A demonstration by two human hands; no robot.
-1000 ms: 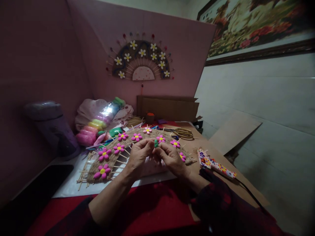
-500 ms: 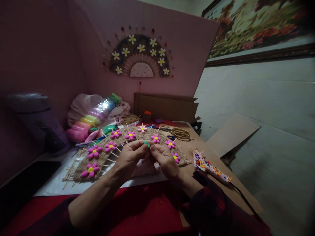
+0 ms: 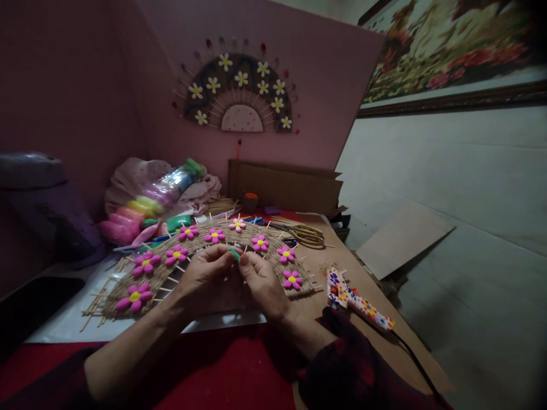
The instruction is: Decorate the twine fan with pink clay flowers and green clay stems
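A small piece of green modelling clay (image 3: 233, 254) is pinched between the fingertips of both hands. My left hand (image 3: 208, 269) grips its left side with thumb and forefinger, and my right hand (image 3: 264, 283) meets it from the right, fingers closed. Behind and under the hands lies a half-round fan (image 3: 160, 273) of wound twine on thin sticks. Pink flowers with yellow centres, such as one flower (image 3: 135, 296) at the left end, sit along its band. The hands cover part of the fan's inner opening.
A flower-patterned glue gun (image 3: 359, 302) with a cord rests on brown cardboard at right. Gold-handled scissors (image 3: 305, 233) lie behind the fan. Bagged coloured clay (image 3: 145, 208) is piled at back left, near a dark flat object (image 3: 40, 307). A finished fan (image 3: 242, 118) hangs at the back.
The view has shifted, so the table things and both hands appear farther left. Both hands keep their pinch on the green clay, which looks slightly turned.
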